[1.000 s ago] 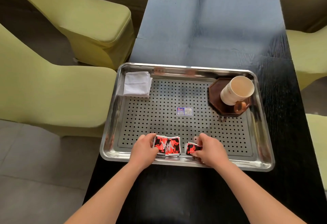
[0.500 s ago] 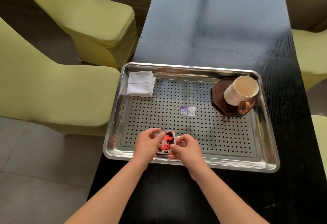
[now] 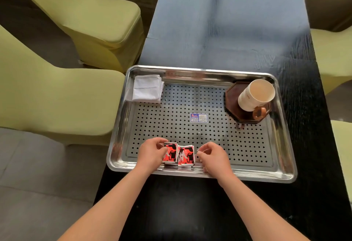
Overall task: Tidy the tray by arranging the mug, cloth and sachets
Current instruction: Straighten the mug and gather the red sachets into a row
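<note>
Left hand (image 3: 151,154) and right hand (image 3: 211,157) pinch the red sachets (image 3: 179,155) from either side, near the tray's (image 3: 257,176) front rim. It sits on a black surface (image 3: 219,23), with green chairs (image 3: 85,12) around.

A dark wooden desk (image 3: 228,31) carries one steel tray (image 3: 285,145), set near its front edge.

Glossy perforated metal tray (image 3: 282,126)
</note>
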Demonstrator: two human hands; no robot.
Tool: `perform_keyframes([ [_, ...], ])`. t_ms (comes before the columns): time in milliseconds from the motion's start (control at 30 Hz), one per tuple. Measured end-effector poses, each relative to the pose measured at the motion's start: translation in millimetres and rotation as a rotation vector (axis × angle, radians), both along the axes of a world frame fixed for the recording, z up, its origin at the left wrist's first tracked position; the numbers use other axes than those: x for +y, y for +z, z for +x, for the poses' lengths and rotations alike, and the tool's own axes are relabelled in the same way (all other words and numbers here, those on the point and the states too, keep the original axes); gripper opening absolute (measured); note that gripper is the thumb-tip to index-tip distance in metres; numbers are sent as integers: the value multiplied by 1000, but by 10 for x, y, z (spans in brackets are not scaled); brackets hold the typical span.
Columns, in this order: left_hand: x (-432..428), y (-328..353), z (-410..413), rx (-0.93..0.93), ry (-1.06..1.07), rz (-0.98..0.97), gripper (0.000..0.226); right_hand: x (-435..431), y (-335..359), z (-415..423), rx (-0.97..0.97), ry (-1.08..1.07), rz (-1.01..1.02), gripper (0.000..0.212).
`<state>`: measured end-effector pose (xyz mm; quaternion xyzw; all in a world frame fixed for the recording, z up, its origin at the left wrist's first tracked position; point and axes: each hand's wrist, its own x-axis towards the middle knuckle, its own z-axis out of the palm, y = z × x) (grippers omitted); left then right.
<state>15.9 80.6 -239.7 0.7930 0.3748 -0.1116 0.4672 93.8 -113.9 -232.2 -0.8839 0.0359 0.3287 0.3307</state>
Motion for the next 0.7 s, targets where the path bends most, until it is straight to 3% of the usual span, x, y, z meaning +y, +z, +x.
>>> perform_keyframes([
  [233,-69,-59,1,27,-88,134,39,110,-77,-53,-104,199,-77,28],
  [700,-49,-19,-26,64,-32,32,40,181,-113,-64,-132,243,-100,40],
])
